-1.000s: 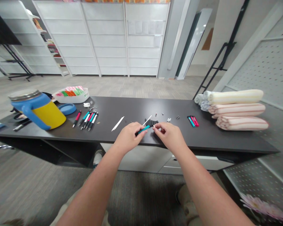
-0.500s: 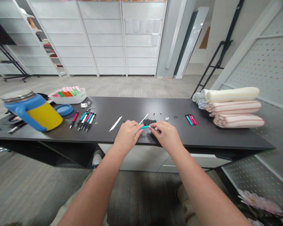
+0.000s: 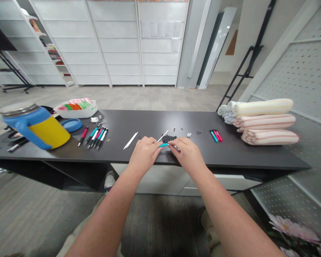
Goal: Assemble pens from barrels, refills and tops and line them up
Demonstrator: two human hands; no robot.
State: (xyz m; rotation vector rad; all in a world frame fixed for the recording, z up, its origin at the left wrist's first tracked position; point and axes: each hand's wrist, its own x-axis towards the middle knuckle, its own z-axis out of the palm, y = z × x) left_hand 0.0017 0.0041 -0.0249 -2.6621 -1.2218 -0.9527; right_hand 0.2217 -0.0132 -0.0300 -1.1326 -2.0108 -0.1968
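Near the front edge of the desk, my left hand (image 3: 142, 154) is closed on a teal pen barrel (image 3: 163, 145), held roughly level. The thumb and finger of my right hand (image 3: 187, 151) pinch the barrel's right end; any small part between these fingertips is hidden. A thin white refill (image 3: 164, 134) slants up just beyond my left fingertips; whether it touches the hand I cannot tell. Directly behind the barrel lies a row of black grips (image 3: 169, 138), partly covered by my hands. More white refills (image 3: 130, 140) lie left of my left hand.
On the dark desk (image 3: 117, 119) are assembled pens (image 3: 96, 137), teal and pink barrels (image 3: 216, 136), small white pieces (image 3: 189, 135), springs (image 3: 199, 132) and a small metal part (image 3: 174, 129). A blue-yellow mug (image 3: 40, 126) stands left; rolled towels (image 3: 267, 121) are stacked right.
My right fingertips have closed in over the barrel's right end, where a pale tip showed before. My left hand holds its place, and the view has shifted very slightly.
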